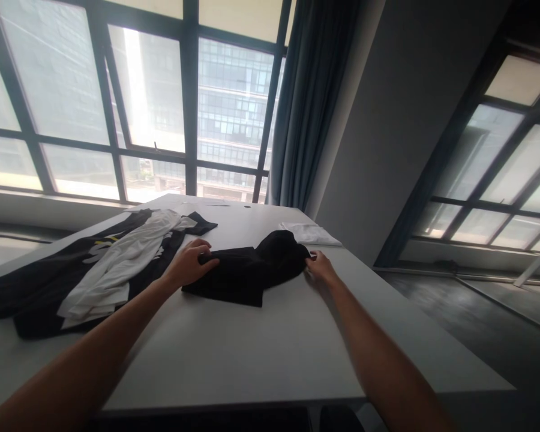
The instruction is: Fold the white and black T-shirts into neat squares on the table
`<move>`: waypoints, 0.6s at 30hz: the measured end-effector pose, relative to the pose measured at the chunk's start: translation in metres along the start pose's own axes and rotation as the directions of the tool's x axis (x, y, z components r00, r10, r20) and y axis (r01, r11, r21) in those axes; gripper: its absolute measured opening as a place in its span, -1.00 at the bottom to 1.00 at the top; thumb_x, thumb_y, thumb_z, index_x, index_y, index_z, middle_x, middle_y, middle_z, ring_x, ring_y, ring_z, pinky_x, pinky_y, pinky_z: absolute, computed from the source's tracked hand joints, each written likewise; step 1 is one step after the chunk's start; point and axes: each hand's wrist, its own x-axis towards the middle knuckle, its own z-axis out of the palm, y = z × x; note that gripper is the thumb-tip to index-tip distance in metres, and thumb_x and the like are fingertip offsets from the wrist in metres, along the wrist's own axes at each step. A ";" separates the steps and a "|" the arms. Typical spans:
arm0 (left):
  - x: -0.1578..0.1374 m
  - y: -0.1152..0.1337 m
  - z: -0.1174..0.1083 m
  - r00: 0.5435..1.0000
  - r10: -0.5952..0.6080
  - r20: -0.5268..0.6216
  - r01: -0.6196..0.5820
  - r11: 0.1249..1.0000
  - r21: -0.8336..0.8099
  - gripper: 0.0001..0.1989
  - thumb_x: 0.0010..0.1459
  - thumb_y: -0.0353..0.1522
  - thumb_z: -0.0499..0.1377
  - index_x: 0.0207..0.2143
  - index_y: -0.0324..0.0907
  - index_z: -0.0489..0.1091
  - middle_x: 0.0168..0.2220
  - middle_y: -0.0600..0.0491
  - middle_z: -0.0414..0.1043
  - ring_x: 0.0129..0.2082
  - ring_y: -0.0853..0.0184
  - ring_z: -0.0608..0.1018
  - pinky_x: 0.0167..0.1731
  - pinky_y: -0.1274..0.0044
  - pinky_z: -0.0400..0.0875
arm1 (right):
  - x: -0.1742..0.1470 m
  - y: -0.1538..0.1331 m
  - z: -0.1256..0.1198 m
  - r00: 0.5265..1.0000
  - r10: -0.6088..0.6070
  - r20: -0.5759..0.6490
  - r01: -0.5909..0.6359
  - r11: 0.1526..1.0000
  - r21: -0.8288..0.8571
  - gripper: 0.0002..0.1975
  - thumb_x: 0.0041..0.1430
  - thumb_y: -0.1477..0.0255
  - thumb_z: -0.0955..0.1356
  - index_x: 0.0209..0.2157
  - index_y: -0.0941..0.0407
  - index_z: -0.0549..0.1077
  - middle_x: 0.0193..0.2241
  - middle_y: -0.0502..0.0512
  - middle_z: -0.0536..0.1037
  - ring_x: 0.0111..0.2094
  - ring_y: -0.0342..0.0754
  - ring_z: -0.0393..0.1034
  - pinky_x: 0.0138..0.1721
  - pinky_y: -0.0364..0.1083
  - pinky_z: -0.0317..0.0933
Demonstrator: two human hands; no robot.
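Note:
A black garment [245,273] lies partly folded on the white table [234,360], its right part bunched up and raised. Its exact kind cannot be made out. My left hand [192,263] grips the garment's left end, with cloth between thumb and fingers. At the right end, my right hand [320,265] pinches the edge of the cloth, the fingers partly hidden behind it.
To the left lies a pile of dark clothes [36,282] with a white garment [112,270] on top. A folded white cloth [310,233] rests at the table's right edge. Beyond stand windows [234,108] and a dark curtain [315,102].

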 end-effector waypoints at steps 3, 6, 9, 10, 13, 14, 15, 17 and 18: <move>-0.006 0.011 0.003 0.993 0.051 0.108 -0.044 0.997 -0.067 -0.65 0.10 -0.07 0.21 -0.19 -0.11 0.44 -0.06 -0.04 0.51 -0.07 0.13 0.53 -0.01 0.32 0.38 | -0.003 -0.007 0.011 0.966 -0.259 -0.002 0.259 0.966 -0.008 -0.49 0.15 0.30 0.39 0.13 0.13 0.41 0.06 0.29 0.49 0.07 0.11 0.40 0.10 0.03 0.24; -0.011 0.027 0.012 0.970 0.045 0.238 -0.039 0.999 -0.030 -0.46 0.05 -0.10 0.26 0.08 -0.06 0.38 -0.11 -0.02 0.55 -0.11 0.09 0.55 -0.06 0.30 0.40 | -0.011 -0.018 0.025 0.889 -0.437 0.141 0.442 0.897 -0.010 -0.35 0.06 0.33 0.45 0.21 0.07 0.35 0.15 0.24 0.43 0.16 0.13 0.30 0.18 0.08 0.15; -0.010 0.035 0.015 0.961 0.081 0.265 -0.088 0.996 0.014 -0.67 0.14 -0.17 0.17 -0.07 -0.05 0.50 -0.18 0.00 0.57 -0.15 0.12 0.56 -0.10 0.33 0.39 | -0.015 -0.025 0.032 0.879 -0.424 0.217 0.449 0.890 -0.079 -0.51 0.09 0.39 0.41 0.10 0.09 0.46 0.03 0.22 0.51 0.06 0.10 0.39 0.13 0.05 0.20; -0.007 0.033 0.014 0.974 0.070 0.218 -0.077 0.997 0.021 -0.73 0.16 -0.19 0.14 -0.16 -0.06 0.52 -0.19 0.00 0.57 -0.15 0.14 0.56 -0.12 0.36 0.40 | -0.015 -0.026 0.032 0.887 -0.411 0.211 0.440 0.891 -0.111 -0.60 0.11 0.39 0.40 0.01 0.09 0.52 -0.02 0.20 0.54 0.02 0.09 0.42 0.10 0.03 0.22; 0.004 0.013 0.000 0.990 -0.130 -0.050 0.130 0.992 0.002 -0.75 0.15 -0.21 0.11 -0.27 -0.12 0.51 -0.25 0.01 0.56 -0.23 0.20 0.55 -0.19 0.42 0.41 | -0.009 -0.027 0.020 0.920 -0.378 0.106 0.391 0.906 -0.161 -0.78 0.11 0.40 0.39 -0.19 0.09 0.59 -0.12 0.17 0.59 -0.05 0.08 0.45 0.04 0.00 0.24; 0.007 0.002 -0.006 0.960 -0.236 -0.149 0.233 0.972 -0.035 -0.75 0.12 -0.21 0.11 -0.28 -0.14 0.50 -0.28 0.01 0.56 -0.26 0.21 0.56 -0.22 0.44 0.41 | -0.006 -0.025 0.014 0.929 -0.365 0.057 0.370 0.916 -0.155 -0.79 0.09 0.40 0.39 -0.22 0.09 0.59 -0.13 0.16 0.60 -0.07 0.08 0.46 0.02 0.00 0.25; 0.010 -0.010 -0.014 0.908 -0.349 -0.233 0.339 0.937 -0.082 -0.74 0.11 -0.22 0.12 -0.28 -0.18 0.49 -0.32 0.01 0.56 -0.28 0.22 0.56 -0.24 0.44 0.42 | -0.004 -0.023 0.007 0.938 -0.347 0.008 0.344 0.928 -0.139 -0.79 0.07 0.39 0.40 -0.23 0.10 0.59 -0.15 0.17 0.61 -0.09 0.08 0.47 0.00 -0.01 0.26; 0.014 -0.035 -0.030 0.756 -0.543 -0.365 0.507 0.839 -0.197 -0.69 0.11 -0.24 0.10 -0.22 -0.28 0.47 -0.36 -0.01 0.54 -0.32 0.22 0.56 -0.29 0.43 0.42 | 0.000 -0.017 -0.009 0.951 -0.303 -0.069 0.297 0.952 -0.079 -0.78 0.02 0.36 0.42 -0.26 0.12 0.59 -0.20 0.17 0.62 -0.14 0.08 0.48 -0.05 -0.02 0.27; 0.015 -0.046 -0.039 0.702 -0.586 -0.405 0.545 0.808 -0.224 -0.64 0.17 -0.26 0.04 -0.16 -0.34 0.44 -0.34 -0.04 0.54 -0.31 0.21 0.56 -0.30 0.40 0.42 | 0.001 -0.013 -0.017 0.956 -0.283 -0.078 0.281 0.959 -0.034 -0.77 0.01 0.32 0.43 -0.28 0.13 0.58 -0.24 0.17 0.63 -0.18 0.07 0.49 -0.08 -0.03 0.28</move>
